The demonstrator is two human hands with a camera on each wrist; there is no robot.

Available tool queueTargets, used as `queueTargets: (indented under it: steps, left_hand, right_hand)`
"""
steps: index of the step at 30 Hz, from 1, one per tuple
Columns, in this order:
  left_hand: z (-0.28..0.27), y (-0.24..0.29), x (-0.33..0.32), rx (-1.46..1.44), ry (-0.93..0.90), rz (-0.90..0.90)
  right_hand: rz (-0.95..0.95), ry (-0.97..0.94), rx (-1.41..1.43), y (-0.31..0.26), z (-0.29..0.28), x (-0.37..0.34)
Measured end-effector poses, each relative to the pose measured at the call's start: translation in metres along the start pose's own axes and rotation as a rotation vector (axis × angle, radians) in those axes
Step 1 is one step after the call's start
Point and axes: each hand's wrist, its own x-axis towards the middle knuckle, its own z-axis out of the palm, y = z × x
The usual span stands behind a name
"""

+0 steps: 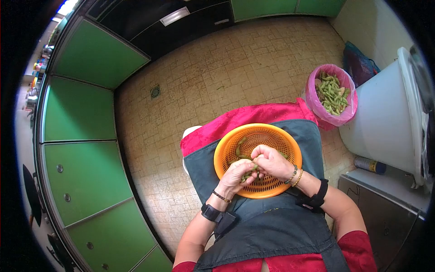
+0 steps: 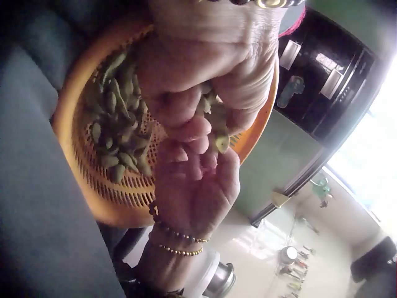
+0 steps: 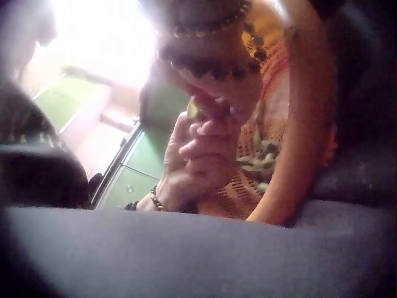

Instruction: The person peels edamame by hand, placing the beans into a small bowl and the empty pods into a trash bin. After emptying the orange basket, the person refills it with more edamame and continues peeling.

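An orange plastic colander (image 1: 219,159) rests on the person's lap with green bean pods (image 2: 115,99) inside, several of them heaped on one side in the left wrist view. Over it the two hands meet at the fingertips. The left hand (image 1: 234,177) curls round a few pods (image 1: 248,174). Thumb and fingers of the right hand (image 1: 273,162) pinch at a pod (image 2: 222,144) that pokes out between the hands. In the right wrist view a bit of green pod (image 3: 192,110) shows at the joined fingers; the rest is hidden by them.
A pink plastic bag (image 1: 350,109) of green pods stands on the floor at the right, beside a white bin-like container (image 1: 378,104). A spray can (image 1: 369,165) lies near a metal cabinet (image 1: 380,204). Green cabinets (image 1: 79,109) line the left; tiled floor (image 1: 190,72) lies ahead.
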Motion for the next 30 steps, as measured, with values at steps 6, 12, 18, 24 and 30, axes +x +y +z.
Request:
queueTargets:
  steps: [6, 12, 18, 24, 30]
  left_hand:
    - [0.000, 0.000, -0.002, -0.031, 0.019, 0.004]
    - [0.002, 0.001, -0.004, -0.009, 0.024, 0.029]
    - [0.001, -0.002, -0.007, 0.035, 0.006, 0.024]
    - [0.009, 0.003, -0.021, -0.012, -0.054, -0.041]
    - [-0.012, 0.050, -0.083, -0.181, -0.122, 0.345]
  right_hand:
    - [-0.019, 0.059, 0.016, -0.003, -0.010, -0.004]
    - [-0.153, 0.094, -0.023, 0.016, 0.003, -0.012]
    - [-0.278, 0.187, -0.272, 0.012, 0.010, -0.009]
    - [-0.515, 0.273, -0.715, -0.009, 0.005, 0.015]
    - [-0.740, 0.160, -1.374, 0.003, 0.016, 0.044]
